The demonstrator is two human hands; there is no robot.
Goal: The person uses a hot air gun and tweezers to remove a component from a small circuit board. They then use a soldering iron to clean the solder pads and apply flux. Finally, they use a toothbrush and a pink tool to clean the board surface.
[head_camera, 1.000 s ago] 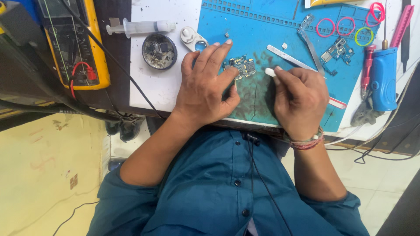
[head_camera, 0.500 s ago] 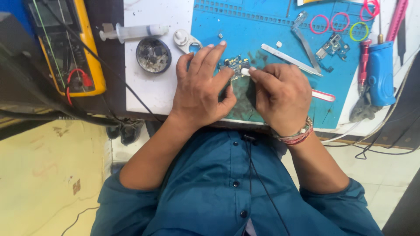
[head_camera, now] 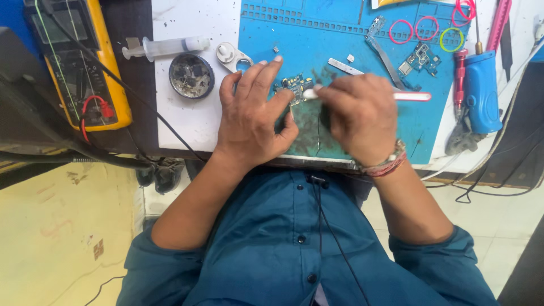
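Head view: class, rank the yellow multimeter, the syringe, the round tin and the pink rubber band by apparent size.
1. yellow multimeter
2. syringe
3. round tin, which looks close to the syringe
4. pink rubber band

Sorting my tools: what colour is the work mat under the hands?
Blue; the work mat shows best in the head view, beneath both hands.

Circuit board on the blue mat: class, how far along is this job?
Done: a bare circuit board lies on the blue mat, loose metal parts beside it. In hand: left hand steadies the board; right hand holds a white-tipped tool to it. Left: a second board lies untouched.
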